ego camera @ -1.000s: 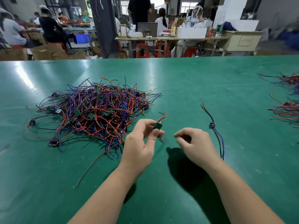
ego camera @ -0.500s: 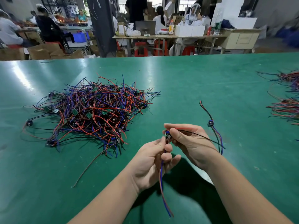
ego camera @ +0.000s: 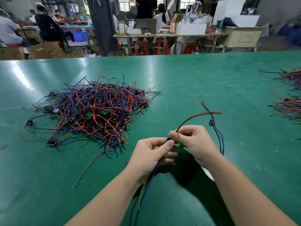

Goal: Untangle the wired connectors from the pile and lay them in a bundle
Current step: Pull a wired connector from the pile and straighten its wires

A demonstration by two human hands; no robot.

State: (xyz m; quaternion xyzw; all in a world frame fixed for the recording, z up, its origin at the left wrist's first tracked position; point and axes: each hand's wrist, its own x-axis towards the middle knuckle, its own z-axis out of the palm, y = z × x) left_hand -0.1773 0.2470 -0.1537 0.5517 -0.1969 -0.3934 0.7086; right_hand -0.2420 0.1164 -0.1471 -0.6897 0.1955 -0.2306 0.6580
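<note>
A tangled pile of red, blue and black wired connectors (ego camera: pixel 97 110) lies on the green table (ego camera: pixel 187 82), left of centre. My left hand (ego camera: pixel 153 154) and my right hand (ego camera: pixel 193 141) meet in front of it, both pinching one wired connector (ego camera: pixel 168 139). Its blue and red wires trail down below my left hand; its red and black wires arc up and right from my right fingers. A single laid-out connector (ego camera: pixel 212 123) rests on the table just right of my right hand.
More wire bundles (ego camera: pixel 288 106) lie at the table's right edge. A loose dark wire (ego camera: pixel 88 168) strays from the pile toward me. Beyond the table's far edge are workbenches, boxes, stools and several people.
Both hands came together on one connector pulled from the pile. Since half a second ago, my right hand has drawn the red and black wires up and to the right.
</note>
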